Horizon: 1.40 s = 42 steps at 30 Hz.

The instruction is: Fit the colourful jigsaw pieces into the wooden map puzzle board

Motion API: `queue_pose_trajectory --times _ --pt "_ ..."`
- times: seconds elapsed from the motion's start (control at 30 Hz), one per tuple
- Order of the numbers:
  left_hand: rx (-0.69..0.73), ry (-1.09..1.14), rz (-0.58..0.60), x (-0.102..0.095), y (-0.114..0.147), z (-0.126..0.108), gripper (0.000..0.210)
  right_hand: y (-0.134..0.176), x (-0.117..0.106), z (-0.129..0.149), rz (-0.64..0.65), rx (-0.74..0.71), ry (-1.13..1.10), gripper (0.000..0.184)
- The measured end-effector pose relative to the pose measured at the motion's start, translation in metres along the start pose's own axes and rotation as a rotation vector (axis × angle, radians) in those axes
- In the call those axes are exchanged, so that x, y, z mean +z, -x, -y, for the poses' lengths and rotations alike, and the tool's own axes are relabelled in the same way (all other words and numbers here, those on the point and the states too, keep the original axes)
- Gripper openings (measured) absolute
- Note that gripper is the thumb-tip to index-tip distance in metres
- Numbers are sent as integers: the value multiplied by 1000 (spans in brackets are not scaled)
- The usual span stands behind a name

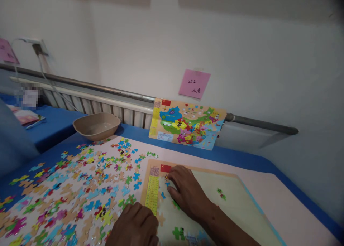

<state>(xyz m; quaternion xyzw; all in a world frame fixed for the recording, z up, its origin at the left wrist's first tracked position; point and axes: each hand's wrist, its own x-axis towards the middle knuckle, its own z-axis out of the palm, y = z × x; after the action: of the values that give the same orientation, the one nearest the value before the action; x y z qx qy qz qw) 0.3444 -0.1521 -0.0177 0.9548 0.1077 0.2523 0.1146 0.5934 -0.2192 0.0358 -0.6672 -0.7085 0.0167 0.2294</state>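
A puzzle board point(236, 199) with a pale yellow field lies flat on the table, a red flag point(166, 168) printed at its top left corner. My right hand point(188, 194) rests on the board's upper left part, fingertips pressing a small blue piece point(167, 183) near the flag. My left hand point(134, 228) sits curled at the board's lower left edge, beside the yellow strip point(152, 195); whether it holds a piece is hidden. Several loose colourful puzzle pieces point(80, 188) are spread to the left of the board. A few pieces sit placed on the board.
A tan bowl point(96, 125) stands at the back left. A finished map picture point(186, 124) leans against the wall rail, under a pink note point(194, 83). The pink mat point(268, 188) lies on a blue tablecloth point(53, 128); the table's edge runs along the right.
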Motion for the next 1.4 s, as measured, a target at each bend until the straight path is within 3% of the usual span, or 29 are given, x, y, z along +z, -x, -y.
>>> queue_pose_trajectory --times 0.43,0.83,1.4 --pt "-2 4 18 6 5 5 25 17 5 3 23 30 108 45" --pt "1 2 34 6 6 6 26 20 9 3 -8 15 114 43" --pt "7 10 18 5 6 6 25 18 8 8 72 45 86 48"
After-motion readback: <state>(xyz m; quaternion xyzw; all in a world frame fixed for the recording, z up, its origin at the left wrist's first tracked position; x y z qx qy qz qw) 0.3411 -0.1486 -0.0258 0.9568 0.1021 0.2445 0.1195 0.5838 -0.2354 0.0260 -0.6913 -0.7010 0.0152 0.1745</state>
